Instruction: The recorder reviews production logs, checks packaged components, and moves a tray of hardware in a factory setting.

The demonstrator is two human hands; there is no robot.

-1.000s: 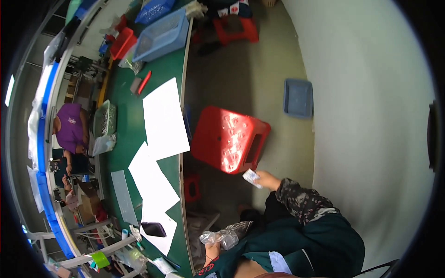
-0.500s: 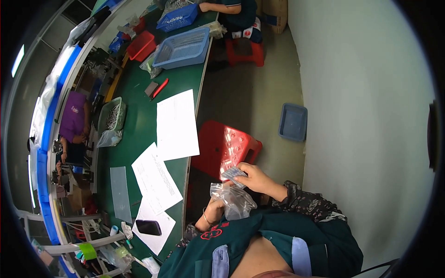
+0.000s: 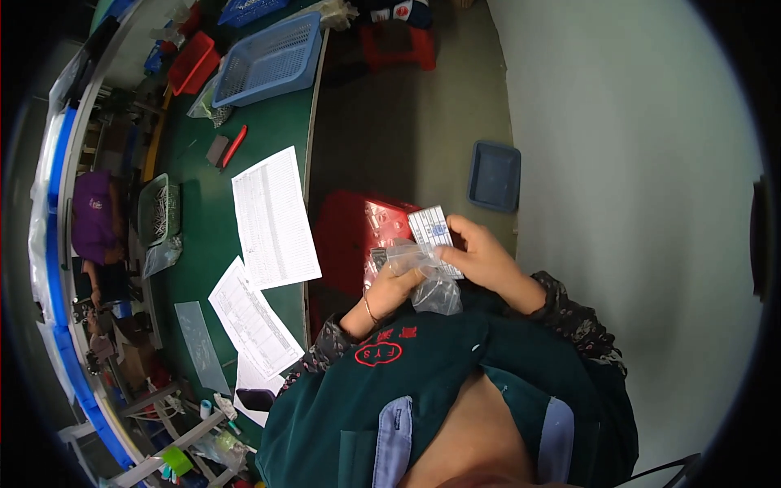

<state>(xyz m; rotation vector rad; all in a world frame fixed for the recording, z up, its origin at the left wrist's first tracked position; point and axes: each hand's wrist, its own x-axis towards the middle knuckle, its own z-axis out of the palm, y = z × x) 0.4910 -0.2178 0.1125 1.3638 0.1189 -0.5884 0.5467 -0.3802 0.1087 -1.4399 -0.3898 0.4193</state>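
The left hand [image 3: 389, 291] grips a clear plastic bag [image 3: 425, 276], fingers pinched into its crumpled upper edge, while the right hand [image 3: 480, 259] holds a small white label card [image 3: 434, 232] against the bag's top — thumb and fingers closed on the card. Both hands meet in front of the chest, above a red plastic stool [image 3: 358, 236] that stands on the floor beside the green workbench [image 3: 199, 228]. On the bench lie printed sheets [image 3: 273, 215], one overlapping the next, and farther up a blue mesh basket [image 3: 272, 58] and a red tray [image 3: 192, 63]. A blue shallow tray [image 3: 494, 176] rests on the floor near the wall — well apart from the hands.
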